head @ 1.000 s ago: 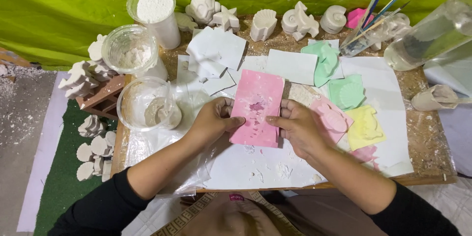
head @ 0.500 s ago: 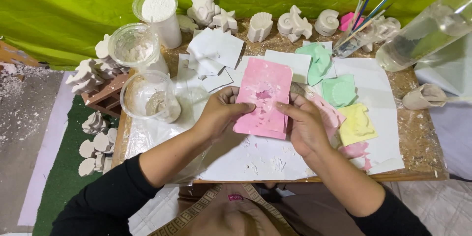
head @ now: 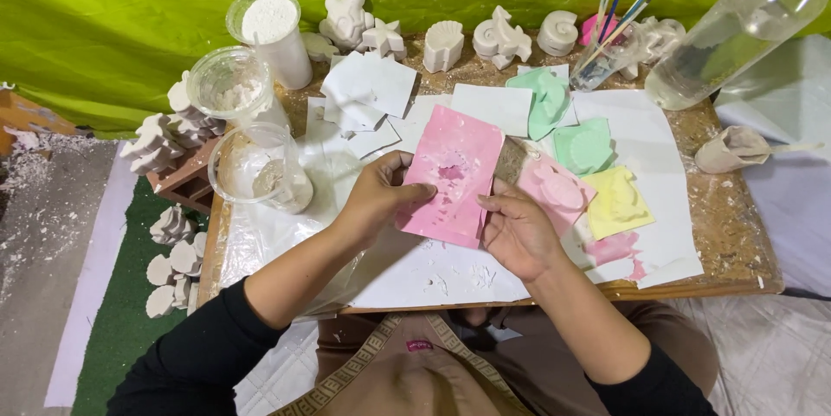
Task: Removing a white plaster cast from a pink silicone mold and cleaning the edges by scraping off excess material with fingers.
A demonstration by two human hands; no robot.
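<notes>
A pink rectangular mould (head: 452,175) with a shaped hollow in its middle is lifted slightly over the work board (head: 727,234). My left hand (head: 379,195) grips its left edge, thumb on top. My right hand (head: 512,230) grips its lower right edge. Just right of it lie another pink mould (head: 556,191), a yellow mould (head: 616,201) and two green moulds (head: 582,146). White sheets (head: 647,152) cover the board beneath them.
Clear plastic cups (head: 253,165) with white plaster residue and a cup of white powder (head: 270,22) stand at the left. White plaster figures (head: 498,37) line the back edge. A jar of brushes (head: 606,52) and a large clear bottle (head: 736,26) are back right. More figures (head: 173,251) lie left of the board.
Both hands have lifted and tilted the pink mould slightly, shifting their grip along its edges; the view has moved a little.
</notes>
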